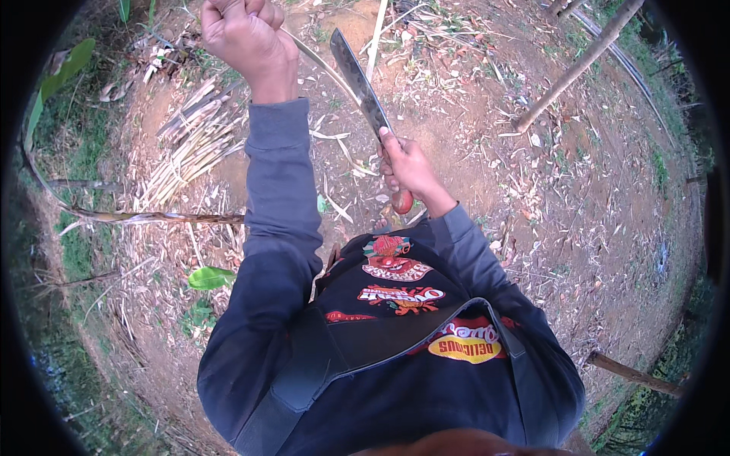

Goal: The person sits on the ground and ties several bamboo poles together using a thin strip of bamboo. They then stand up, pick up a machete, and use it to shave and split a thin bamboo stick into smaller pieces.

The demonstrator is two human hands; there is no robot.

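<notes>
My left hand (pixel 251 34) is raised at the upper left, its fingers closed in a fist. A long, thin, pale plant strip (pixel 323 64) runs from that fist down to the right and meets the blade of a machete. My right hand (pixel 411 167) is wrapped round the handle of this machete (pixel 353 72), with the thumb laid along the base of the blade. The dark blade points up and to the left, and the reddish, rounded end of the handle shows below my fingers. Exactly how the strip sits in my left fist is hidden.
On the ground at left lies a bundle of pale split sticks (pixel 190 144). A thin brown stalk (pixel 152 217) crosses near my left sleeve. Wooden poles stand at the upper right (pixel 578 68) and lower right (pixel 635 374). Dry shavings and a green leaf (pixel 211 278) litter the soil.
</notes>
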